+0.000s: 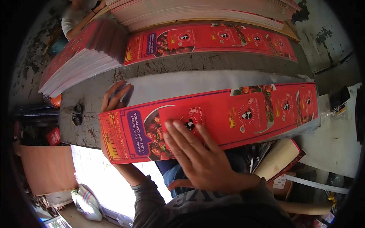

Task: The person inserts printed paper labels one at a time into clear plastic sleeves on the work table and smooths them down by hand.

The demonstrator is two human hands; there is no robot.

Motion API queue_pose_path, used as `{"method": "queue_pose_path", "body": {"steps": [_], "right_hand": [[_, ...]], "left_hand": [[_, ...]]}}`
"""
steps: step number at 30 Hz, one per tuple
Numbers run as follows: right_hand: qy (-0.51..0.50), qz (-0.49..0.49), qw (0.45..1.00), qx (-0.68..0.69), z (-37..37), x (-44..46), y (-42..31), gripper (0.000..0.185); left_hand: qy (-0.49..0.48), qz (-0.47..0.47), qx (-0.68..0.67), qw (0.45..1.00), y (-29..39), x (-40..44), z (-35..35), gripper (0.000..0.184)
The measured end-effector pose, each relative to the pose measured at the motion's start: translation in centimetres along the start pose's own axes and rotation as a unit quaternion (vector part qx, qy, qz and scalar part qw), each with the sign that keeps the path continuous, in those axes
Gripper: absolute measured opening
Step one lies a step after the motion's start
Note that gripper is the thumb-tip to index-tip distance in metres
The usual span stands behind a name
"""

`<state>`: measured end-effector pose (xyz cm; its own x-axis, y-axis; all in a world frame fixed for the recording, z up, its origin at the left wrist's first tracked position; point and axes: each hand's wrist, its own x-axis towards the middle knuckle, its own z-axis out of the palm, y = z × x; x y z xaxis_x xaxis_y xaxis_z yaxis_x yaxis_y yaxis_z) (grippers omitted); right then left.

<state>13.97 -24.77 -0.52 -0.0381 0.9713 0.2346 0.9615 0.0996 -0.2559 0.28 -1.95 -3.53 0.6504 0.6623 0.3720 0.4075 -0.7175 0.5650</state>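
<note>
A long red printed sheet (213, 110) with food pictures and panda logos lies slantwise over a clear plastic sleeve (171, 81) near the table's front edge. My right hand (197, 155) rests palm down on the sheet's middle, fingers stretched and holding nothing. At the sheet's left end, my left hand (116, 97) reaches round from below. Its fingers show above the sheet's upper edge, apart and touching the plastic, while its palm is hidden under the sheet. Whether it grips the sheet or the plastic is not clear.
Black scissors (77, 114) lie on the grey table (91, 89) at left. Beyond are a stack of red sheets (83, 57), another red strip (209, 40) and a tall paper stack (197, 13). A person (78, 17) is at the upper left.
</note>
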Motion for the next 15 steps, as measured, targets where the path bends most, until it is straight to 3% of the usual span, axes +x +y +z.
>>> {"method": "queue_pose_path", "body": {"steps": [3, 13, 15], "right_hand": [[0.022, -0.038, 0.999, 0.008, 1.9, 2.9, -1.8, 0.101], [0.067, -0.048, 0.997, -0.006, 3.3, 4.2, -1.8, 0.099], [0.067, -0.045, 0.997, -0.013, 3.4, 4.3, -1.9, 0.098]], "left_hand": [[-0.005, 0.04, -0.081, 0.996, -2.2, 0.2, 0.1, 0.044], [-0.016, 0.034, -0.117, 0.992, -1.0, 0.1, -0.2, 0.045], [-0.015, 0.053, -0.07, 0.996, -1.4, 0.1, -0.4, 0.044]]}}
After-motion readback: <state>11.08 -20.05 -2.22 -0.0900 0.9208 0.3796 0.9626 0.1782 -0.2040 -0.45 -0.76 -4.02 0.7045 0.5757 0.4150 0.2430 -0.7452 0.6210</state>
